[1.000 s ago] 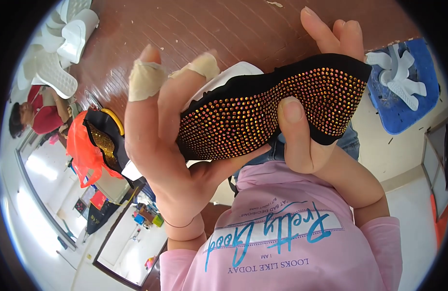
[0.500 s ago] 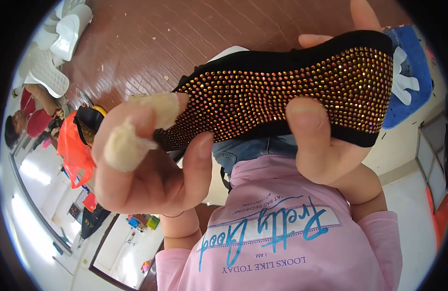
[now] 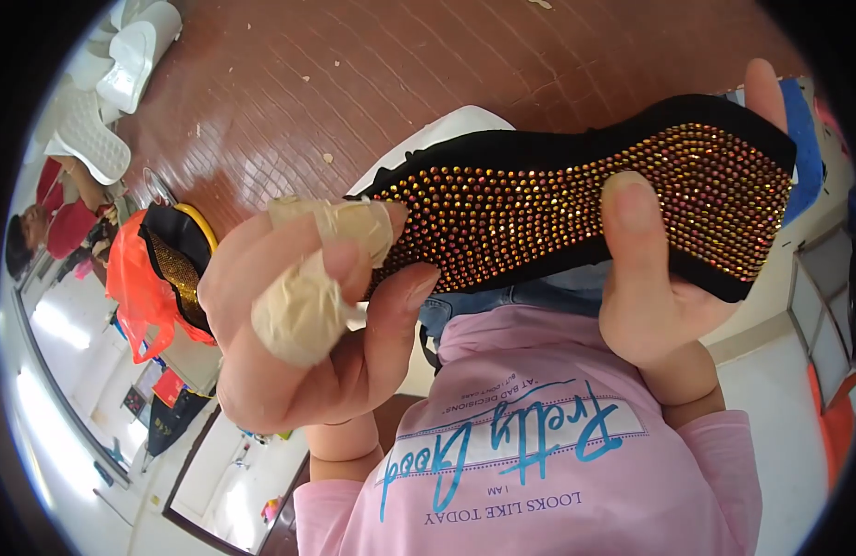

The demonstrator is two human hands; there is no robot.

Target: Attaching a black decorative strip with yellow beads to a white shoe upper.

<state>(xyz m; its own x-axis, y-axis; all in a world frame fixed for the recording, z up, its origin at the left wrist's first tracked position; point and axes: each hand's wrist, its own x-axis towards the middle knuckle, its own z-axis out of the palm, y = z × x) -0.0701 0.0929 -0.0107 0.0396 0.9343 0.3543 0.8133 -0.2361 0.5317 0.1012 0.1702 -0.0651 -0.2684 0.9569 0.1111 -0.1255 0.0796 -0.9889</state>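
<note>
Stretched between my hands is a black fabric shoe upper, its face covered with rows of orange-gold rhinestones. My left hand, with cream tape wrapped round two fingers, pinches its left end between thumb and fingers. On the right, my right hand grips the wide end, thumb pressed on the stones and fingers mostly hidden behind the piece. The upper hangs tilted, its right end higher. A white flat piece, partly covered by the upper, shows behind its top edge.
White shoe soles sit at the upper left. Below them, an orange-red plastic bag holds another black upper with gold stones. Brown tabletop spans the top. A blue mat lies at far right. Another person is at far left.
Both hands and the shoe upper have shifted to the right and a little lower in the picture. More of the white piece behind it shows. The grip of both hands stays.
</note>
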